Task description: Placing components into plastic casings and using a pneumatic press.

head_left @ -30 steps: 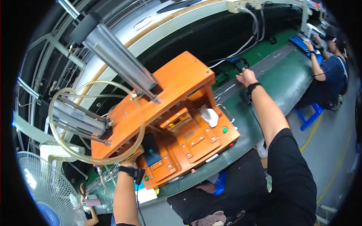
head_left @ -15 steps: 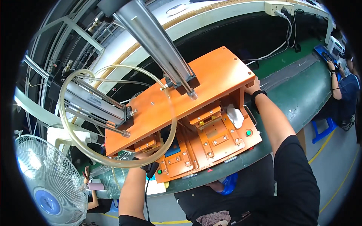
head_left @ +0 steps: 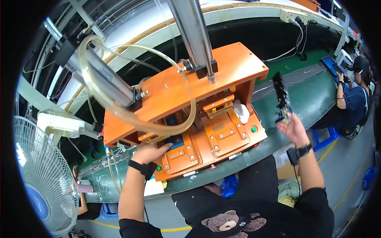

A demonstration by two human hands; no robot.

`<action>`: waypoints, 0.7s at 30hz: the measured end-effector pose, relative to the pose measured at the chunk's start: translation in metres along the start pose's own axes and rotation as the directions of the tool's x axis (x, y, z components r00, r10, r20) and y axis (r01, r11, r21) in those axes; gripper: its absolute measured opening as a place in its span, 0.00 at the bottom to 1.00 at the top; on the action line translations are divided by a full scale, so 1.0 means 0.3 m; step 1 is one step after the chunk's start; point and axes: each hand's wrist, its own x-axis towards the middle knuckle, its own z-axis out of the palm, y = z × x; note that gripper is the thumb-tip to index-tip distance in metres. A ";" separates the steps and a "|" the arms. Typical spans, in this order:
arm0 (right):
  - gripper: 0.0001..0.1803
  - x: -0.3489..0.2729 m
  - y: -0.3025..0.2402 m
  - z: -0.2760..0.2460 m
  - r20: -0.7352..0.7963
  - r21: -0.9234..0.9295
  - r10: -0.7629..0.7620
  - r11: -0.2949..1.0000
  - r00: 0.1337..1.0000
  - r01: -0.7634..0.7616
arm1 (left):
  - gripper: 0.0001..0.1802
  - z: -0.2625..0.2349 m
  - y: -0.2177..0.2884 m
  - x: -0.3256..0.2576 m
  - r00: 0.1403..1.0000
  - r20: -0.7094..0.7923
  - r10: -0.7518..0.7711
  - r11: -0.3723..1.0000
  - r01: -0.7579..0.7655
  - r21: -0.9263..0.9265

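Observation:
My right hand is closed at the lower end of a long, thin black part with small shiny bits on it. It holds the part up beside the press, over the green bench. My left hand reaches in at the near left of the orange press. Its thumb is stretched out over a blue piece in the left fixture; its other fingers are partly hidden under the press, and I see nothing held in it. A white crumpled cloth or pad lies by the right fixture.
Two metal cylinders and a looped clear hose rise above the press. Green buttons sit at its front corners. A white fan stands at left. Another person works at the far right of the green bench.
My right hand has come away from the press's right side, toward me, and now shows the black part. My left hand remains at the left fixture, its thumb now visible. The view has shifted slightly.

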 end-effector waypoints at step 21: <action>0.33 -0.442 0.630 0.573 0.902 -0.079 0.314 0.795 0.296 -0.601 | 0.36 0.281 0.171 -0.430 0.700 -0.454 0.552 0.791 -0.611 0.020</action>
